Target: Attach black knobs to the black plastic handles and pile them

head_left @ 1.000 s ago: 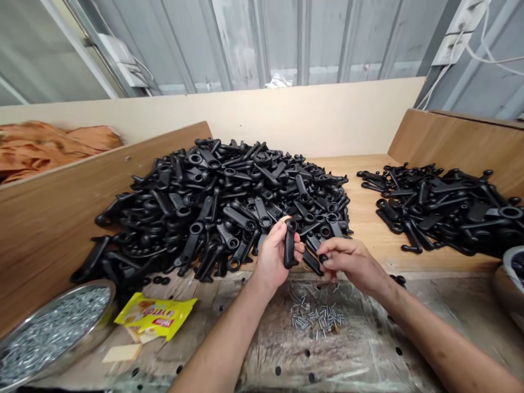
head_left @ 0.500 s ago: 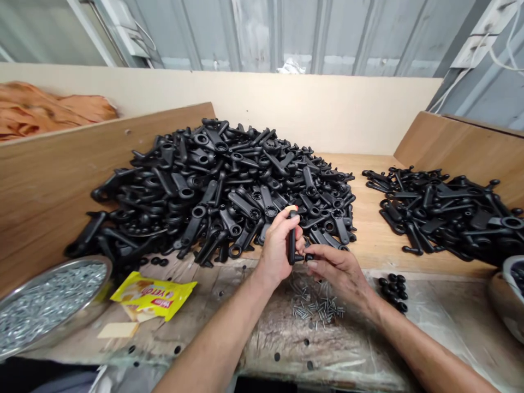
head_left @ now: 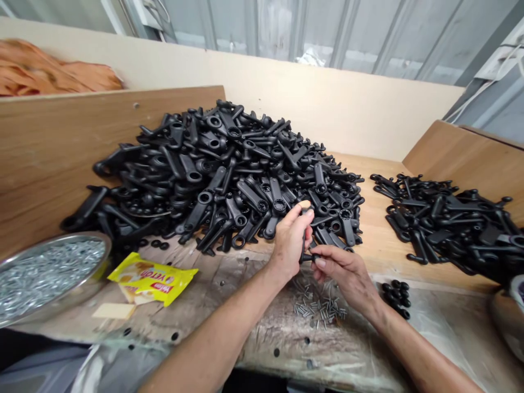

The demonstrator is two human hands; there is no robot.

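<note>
My left hand (head_left: pixel 290 240) is closed around a black plastic handle (head_left: pixel 303 252), held upright just in front of the big heap of black handles (head_left: pixel 221 169). My right hand (head_left: pixel 343 273) pinches a small black knob (head_left: pixel 315 256) against the lower end of that handle. Both hands hover over a scatter of small silver screws (head_left: pixel 319 308) lying on the plastic-covered bench (head_left: pixel 286 338).
A second, smaller pile of handles (head_left: pixel 446 224) lies at the right, with a few black knobs (head_left: pixel 397 297) near it. A steel dish of screws (head_left: pixel 45 273) and a yellow packet (head_left: pixel 153 281) sit at the left. Wooden boards (head_left: pixel 61 147) wall both sides.
The handle in my left hand has dropped lower and is now mostly hidden by the fingers. My right hand has brought the small knob up against its lower end. The camera has tilted right.
</note>
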